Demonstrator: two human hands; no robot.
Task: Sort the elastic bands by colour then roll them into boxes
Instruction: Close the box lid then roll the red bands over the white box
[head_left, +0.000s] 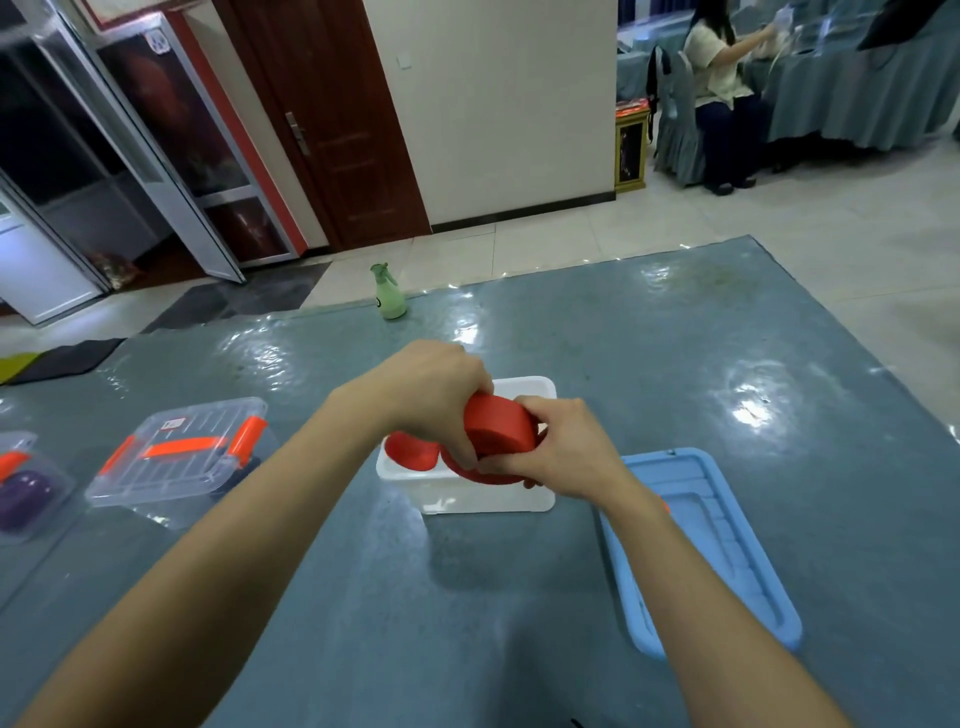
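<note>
Centrally, both bare hands met over an open white plastic box (488, 503) that stood near the middle of the blue-grey table under its glossy clear film (649, 364). The left hand (431, 400) reached in from above, its fingers curled down round the far left side of a thick roll of wide red elastic band (500, 427). The right hand (563, 449) gripped the roll's near right side, thumb and fingers pinched on it. Between them the roll was held tilted just above the box's right half. A loose curve of the same red band hung below the hands, toward the box's near rim.

A second, smaller red band roll (410, 452) lay inside the box's left half, against its left wall.

Just right of the box, toward the table's near right corner, a light blue plastic lid (727, 551) lay flat. Toward the left edge stood a clear plastic box with orange latches (176, 460), its lid on. At the left edge itself, another clear box (49, 493) held a purple roll (23, 496). A pale green spray bottle (388, 295) stood at the far edge. Across the room a person (719, 78) sat at a draped table.
</note>
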